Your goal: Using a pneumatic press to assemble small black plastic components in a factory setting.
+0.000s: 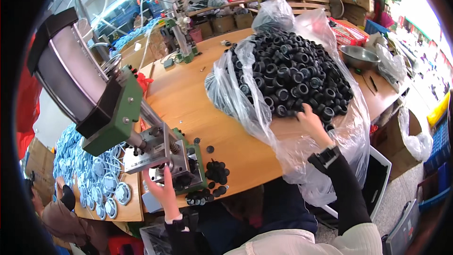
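Right hand [310, 122]: reaching to the near edge of the heap, fingers forward and partly curled at the black parts. Fingertips small and dark-backed in view; cannot tell whether a part is gripped or only touched.

Left hand [163, 190]: raised at the press, thumb and fingers spread apart in a V, nothing visible between them. Fingertips just under the press's metal plate [147, 157]; contact with it cannot be told.

Black ring-shaped parts [295, 73]: one large heap, right of centre on the table, directly ahead of the right hand.

Clear plastic bag [221, 87]: opened out around and under the heap, its near end hanging over the table edge.

Bench press [115, 118]: green frame, grey cylinder, tilted in view; stands on a green base [202, 164].

Small black discs [217, 172]: clustered just right of the base, a few loose.

Wooden table [188, 106]: beneath all of the above.

Light-blue corded parts [87, 160]: piled at left, beyond the press.

Metal bowl [359, 57]: right of the heap.

Second machine [180, 35]: upright, at the table's far side.

Cardboard box [397, 139]: on the floor at right.

Co-worker [66, 219]: lower left, brown sleeve, one hand beside the light-blue pile.
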A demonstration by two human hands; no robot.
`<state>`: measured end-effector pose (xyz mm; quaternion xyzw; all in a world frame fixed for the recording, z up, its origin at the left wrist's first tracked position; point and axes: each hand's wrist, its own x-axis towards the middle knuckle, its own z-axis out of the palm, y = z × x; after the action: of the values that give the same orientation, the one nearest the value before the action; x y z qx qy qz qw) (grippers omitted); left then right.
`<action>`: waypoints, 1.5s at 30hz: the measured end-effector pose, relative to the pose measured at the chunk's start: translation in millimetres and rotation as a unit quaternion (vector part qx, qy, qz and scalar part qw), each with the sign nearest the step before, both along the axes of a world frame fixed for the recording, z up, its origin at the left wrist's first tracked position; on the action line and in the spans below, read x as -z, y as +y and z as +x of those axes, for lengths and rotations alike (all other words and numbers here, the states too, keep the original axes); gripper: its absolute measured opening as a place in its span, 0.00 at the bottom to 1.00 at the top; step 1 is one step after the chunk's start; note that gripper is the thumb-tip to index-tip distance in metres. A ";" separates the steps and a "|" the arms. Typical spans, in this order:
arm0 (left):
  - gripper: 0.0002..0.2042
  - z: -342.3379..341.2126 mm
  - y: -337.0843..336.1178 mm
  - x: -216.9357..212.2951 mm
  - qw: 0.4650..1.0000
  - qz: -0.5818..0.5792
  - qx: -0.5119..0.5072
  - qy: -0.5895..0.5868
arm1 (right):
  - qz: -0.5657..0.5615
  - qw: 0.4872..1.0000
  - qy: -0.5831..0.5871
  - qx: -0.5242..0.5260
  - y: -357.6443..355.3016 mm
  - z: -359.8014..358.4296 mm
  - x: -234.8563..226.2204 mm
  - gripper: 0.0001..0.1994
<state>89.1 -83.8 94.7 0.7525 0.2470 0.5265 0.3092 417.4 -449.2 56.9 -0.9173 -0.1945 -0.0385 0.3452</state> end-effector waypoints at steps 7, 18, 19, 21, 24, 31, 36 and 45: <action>0.18 35.9 29.9 -10.4 0.993 -0.078 -0.048 -0.072 | 0.377 0.850 0.356 -0.094 -3.2 -61.0 -57.9 0.21; 0.15 18.3 10.0 -24.4 0.982 0.116 -0.130 0.067 | 0.453 0.685 0.342 -0.456 147.6 -146.8 -106.6 0.26; 0.17 14.2 7.3 -17.1 0.985 0.090 -0.130 0.072 | 0.441 0.699 0.350 -0.442 162.5 -160.7 -108.4 0.26; 0.25 -12.8 -2.1 -1.8 0.987 0.105 -0.118 0.000 | 0.426 0.696 0.367 -0.447 194.5 -184.8 -104.8 0.25; 0.26 -63.2 -28.9 41.0 0.981 0.110 -0.157 0.035 | 0.343 0.777 0.198 -0.490 233.8 -195.1 -73.4 0.28; 0.19 -227.7 -80.3 172.2 0.927 -0.155 -0.288 0.184 | 0.396 0.783 0.139 -0.460 258.5 -208.0 -60.4 0.28; 0.29 -281.8 -93.3 249.7 0.839 -0.219 -0.365 0.338 | 0.185 0.876 0.115 -0.431 282.2 -208.2 -80.2 0.26; 0.20 -150.1 17.4 100.0 0.951 0.120 -0.194 0.208 | 0.123 0.885 -0.082 -0.441 298.4 -220.6 -92.9 0.23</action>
<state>-60.9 -66.4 -5.3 0.8146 0.3819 0.4336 0.0505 196.8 -150.8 149.7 -0.6807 -0.6004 0.0185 0.4194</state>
